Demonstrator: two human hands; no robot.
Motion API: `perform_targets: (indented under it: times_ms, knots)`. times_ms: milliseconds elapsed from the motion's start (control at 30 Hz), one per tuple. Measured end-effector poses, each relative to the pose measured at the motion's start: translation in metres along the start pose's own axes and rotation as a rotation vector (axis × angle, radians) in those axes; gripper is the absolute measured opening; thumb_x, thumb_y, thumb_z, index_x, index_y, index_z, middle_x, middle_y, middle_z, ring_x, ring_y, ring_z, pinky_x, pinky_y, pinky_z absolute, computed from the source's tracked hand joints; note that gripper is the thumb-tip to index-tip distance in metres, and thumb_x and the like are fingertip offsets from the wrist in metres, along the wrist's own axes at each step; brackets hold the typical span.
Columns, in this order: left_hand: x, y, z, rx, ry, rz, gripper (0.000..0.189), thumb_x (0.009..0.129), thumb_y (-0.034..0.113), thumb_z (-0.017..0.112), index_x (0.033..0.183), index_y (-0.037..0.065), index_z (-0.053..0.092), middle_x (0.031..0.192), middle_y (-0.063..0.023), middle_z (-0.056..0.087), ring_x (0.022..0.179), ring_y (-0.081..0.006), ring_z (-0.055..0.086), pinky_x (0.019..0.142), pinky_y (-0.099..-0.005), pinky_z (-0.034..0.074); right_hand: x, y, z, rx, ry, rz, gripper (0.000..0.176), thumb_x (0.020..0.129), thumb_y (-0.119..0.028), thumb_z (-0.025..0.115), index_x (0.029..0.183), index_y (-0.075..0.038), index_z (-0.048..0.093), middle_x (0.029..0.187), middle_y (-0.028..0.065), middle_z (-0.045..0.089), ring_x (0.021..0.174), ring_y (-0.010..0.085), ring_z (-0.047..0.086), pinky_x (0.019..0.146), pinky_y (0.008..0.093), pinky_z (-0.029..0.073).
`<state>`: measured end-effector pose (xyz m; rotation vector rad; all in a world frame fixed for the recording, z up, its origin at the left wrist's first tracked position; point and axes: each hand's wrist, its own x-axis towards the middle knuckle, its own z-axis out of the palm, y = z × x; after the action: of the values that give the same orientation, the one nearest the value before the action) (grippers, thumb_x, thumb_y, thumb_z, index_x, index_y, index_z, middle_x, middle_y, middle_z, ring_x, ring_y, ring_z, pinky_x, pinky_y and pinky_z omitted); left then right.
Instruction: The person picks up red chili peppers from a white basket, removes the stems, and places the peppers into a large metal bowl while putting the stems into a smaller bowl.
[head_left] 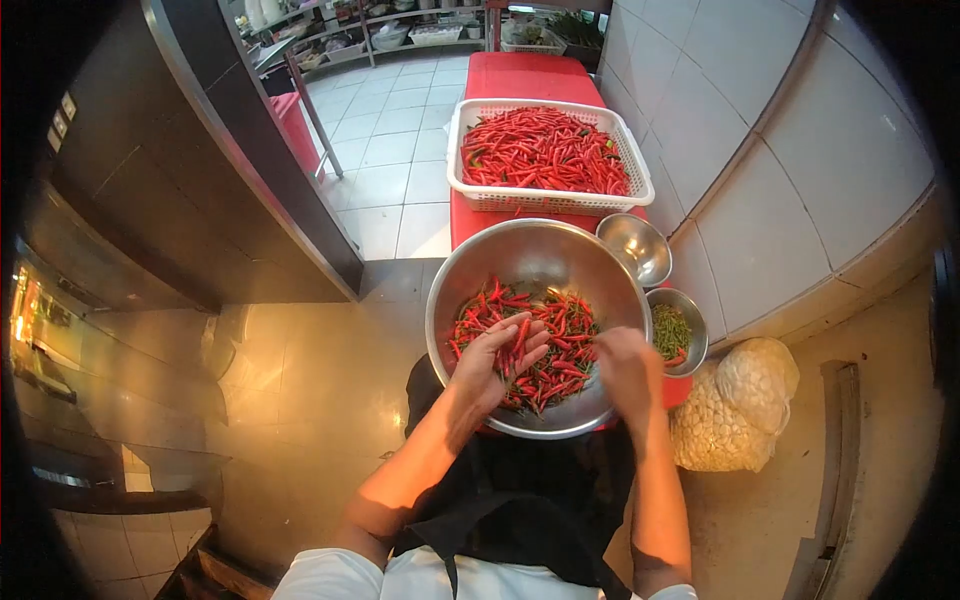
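Note:
A wide steel mixing bowl [605,265] stands in front of me, part filled with red chili peppers [565,345], many with green stems. Over its left side my left hand [490,362] is palm up, holding a few red chilies across the palm and fingers. My right hand [632,372] is at the bowl's right rim, blurred by motion; its fingers look bent, and I cannot see whether anything is in them. Just beyond it sits a small steel bowl [697,312] with green chili stems [670,330] and a bit of red inside.
Behind the big bowl, a white plastic basket [640,178] heaped with red chilies rests on a red bench [530,75]. Another small steel bowl [637,250] stands by the tiled wall [800,170]. A full, pale bulging bag [735,405] lies on the right. Shelves [400,35] stand far back.

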<state>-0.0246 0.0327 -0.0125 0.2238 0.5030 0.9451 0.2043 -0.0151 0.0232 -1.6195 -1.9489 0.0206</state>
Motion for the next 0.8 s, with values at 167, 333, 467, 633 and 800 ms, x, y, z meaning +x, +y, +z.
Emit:
perform_targets:
  times_ms: [167, 333, 467, 633, 800]
  knots:
    - [0.003, 0.001, -0.004, -0.106, -0.078, -0.028, 0.033, 0.106, 0.017, 0.045, 0.130, -0.004, 0.052, 0.129, -0.0220, 0.059, 0.121, -0.0342, 0.061, 0.107, -0.0502, 0.051, 0.005, 0.000, 0.053, -0.039, -0.429, -0.011, 0.013, 0.078, -0.015, 0.070, 0.081, -0.003, 0.068, 0.082, 0.0207, 0.069, 0.084, 0.0387, 0.068, 0.076, 0.0501, 0.054]
    - [-0.005, 0.008, -0.002, -0.118, -0.057, -0.032, 0.034, 0.106, 0.019, 0.045, 0.131, -0.004, 0.052, 0.132, -0.0227, 0.057, 0.124, -0.0345, 0.058, 0.108, -0.0546, 0.049, 0.011, -0.001, 0.046, -0.015, -0.476, 0.045, 0.014, 0.079, -0.015, 0.069, 0.085, -0.003, 0.067, 0.084, 0.0205, 0.069, 0.084, 0.0400, 0.068, 0.076, 0.0511, 0.053]
    - [-0.004, 0.006, 0.000, -0.078, -0.049, -0.023, 0.036, 0.107, 0.020, 0.042, 0.133, -0.003, 0.051, 0.133, -0.0217, 0.057, 0.124, -0.0330, 0.059, 0.108, -0.0543, 0.049, 0.008, -0.002, 0.045, -0.058, -0.495, 0.019, 0.015, 0.078, -0.013, 0.068, 0.089, -0.004, 0.066, 0.084, 0.0200, 0.070, 0.084, 0.0397, 0.068, 0.076, 0.0516, 0.053]
    - [-0.005, 0.008, 0.004, -0.052, -0.046, -0.012, 0.038, 0.107, 0.024, 0.041, 0.134, -0.002, 0.050, 0.134, -0.0212, 0.057, 0.124, -0.0320, 0.059, 0.109, -0.0525, 0.048, 0.011, 0.001, 0.039, 0.030, -0.411, 0.086, 0.014, 0.077, -0.011, 0.068, 0.089, -0.004, 0.066, 0.085, 0.0193, 0.070, 0.084, 0.0393, 0.068, 0.076, 0.0493, 0.053]
    - [-0.004, 0.006, 0.002, -0.034, -0.027, -0.001, 0.041, 0.107, 0.029, 0.041, 0.134, -0.001, 0.051, 0.132, -0.0194, 0.059, 0.123, -0.0305, 0.059, 0.108, -0.0504, 0.049, 0.024, -0.022, 0.010, 0.233, -0.131, 0.266, 0.019, 0.079, -0.011, 0.071, 0.095, -0.003, 0.068, 0.082, 0.0157, 0.071, 0.077, 0.0311, 0.070, 0.073, 0.0406, 0.055]
